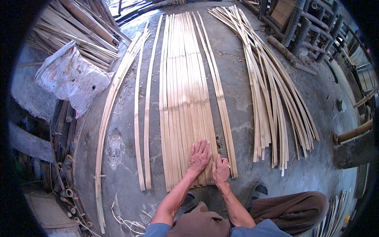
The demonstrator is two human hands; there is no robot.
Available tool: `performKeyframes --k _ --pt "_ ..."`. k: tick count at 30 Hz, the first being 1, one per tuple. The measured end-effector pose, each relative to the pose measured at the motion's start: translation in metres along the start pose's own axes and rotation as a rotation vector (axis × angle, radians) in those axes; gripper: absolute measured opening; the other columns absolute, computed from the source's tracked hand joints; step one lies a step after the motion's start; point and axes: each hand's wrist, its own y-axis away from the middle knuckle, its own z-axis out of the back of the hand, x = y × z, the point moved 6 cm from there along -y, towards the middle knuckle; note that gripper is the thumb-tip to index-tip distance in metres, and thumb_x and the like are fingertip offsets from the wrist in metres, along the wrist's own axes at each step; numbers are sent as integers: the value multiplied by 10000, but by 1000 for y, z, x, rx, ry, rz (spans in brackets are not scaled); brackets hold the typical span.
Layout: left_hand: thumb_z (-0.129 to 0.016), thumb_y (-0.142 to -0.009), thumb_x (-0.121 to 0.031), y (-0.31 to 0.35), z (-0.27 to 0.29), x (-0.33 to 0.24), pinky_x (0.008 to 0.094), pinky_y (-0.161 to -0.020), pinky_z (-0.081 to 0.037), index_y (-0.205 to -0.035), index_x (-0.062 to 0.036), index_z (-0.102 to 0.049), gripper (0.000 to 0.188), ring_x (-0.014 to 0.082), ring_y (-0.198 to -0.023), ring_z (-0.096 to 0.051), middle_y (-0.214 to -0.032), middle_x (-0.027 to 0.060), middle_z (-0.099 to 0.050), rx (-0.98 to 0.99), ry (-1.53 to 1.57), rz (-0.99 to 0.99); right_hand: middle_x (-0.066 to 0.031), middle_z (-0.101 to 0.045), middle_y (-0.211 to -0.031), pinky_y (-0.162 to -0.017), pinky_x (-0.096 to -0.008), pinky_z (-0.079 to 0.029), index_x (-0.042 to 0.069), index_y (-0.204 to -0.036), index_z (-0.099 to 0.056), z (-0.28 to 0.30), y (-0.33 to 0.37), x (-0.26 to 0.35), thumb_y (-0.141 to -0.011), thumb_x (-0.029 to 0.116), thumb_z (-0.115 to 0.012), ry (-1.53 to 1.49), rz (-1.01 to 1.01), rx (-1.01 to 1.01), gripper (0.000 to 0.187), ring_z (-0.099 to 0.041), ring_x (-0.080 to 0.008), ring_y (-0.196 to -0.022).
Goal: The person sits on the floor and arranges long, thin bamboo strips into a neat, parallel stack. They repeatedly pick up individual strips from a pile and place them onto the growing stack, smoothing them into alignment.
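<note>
Long, pale bamboo strips [183, 98] lie side by side on the floor in front of me, their edges close together and their near ends roughly level. My left hand [200, 156] rests flat on the near part of this row, fingers stretched out. Close beside it, my right hand [220, 170] is at the row's right edge, its fingers bent around the outermost bamboo strip; part of its grip is hidden. A pair of separate bamboo strips [224, 114] lies just right of the row. On the left, two more single strips [147, 130] lie apart from it.
A loose fan of bamboo strips [272, 91] spreads over the concrete floor [237, 94] at right. A narrow bundle [112, 98] lies at left, near a white sack [71, 73] and stacked bamboo [90, 27]. Dark bamboo frames [304, 29] stand at the far right.
</note>
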Motion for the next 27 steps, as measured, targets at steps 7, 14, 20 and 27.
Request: performKeyframes --k 7,14,20,27 --pt "-520 -970 -387 -1 -2 2 492 -1210 -142 -1476 -28 -408 630 277 -1495 -234 -1585 124 -329 29 33 35 -194 -542 -1081 -756 -462 -514 29 -1353 -524 -1 0 0 -874 170 -636 -51 -24 -30 512 -611 -385 -907" --pt "-508 -968 -417 0 -5 5 477 -1215 -132 -1492 -33 -385 661 259 -1504 -210 -1597 113 -306 47 25 52 -193 -559 -1041 -748 -462 -499 38 -1335 -557 -1 -6 -3 -868 156 -617 -67 -56 -20 485 -607 -380 -886" --pt "-504 -972 -434 -1 -3 3 466 -1217 -130 -1494 -34 -382 670 249 -1505 -213 -1595 110 -311 33 13 42 -194 -567 -1027 -766 -459 -494 38 -1331 -563 -4 -6 -10 -882 162 -602 -100 -48 -27 467 -605 -372 -896" --pt "-512 -970 -425 -1 -1 3 467 -1213 -158 -1485 -44 -398 651 252 -1489 -259 -1582 116 -336 48 -10 64 -191 -596 -1003 -783 -472 -497 40 -1288 -601 -7 -12 -17 -890 180 -599 -155 -76 -61 422 -610 -370 -905"
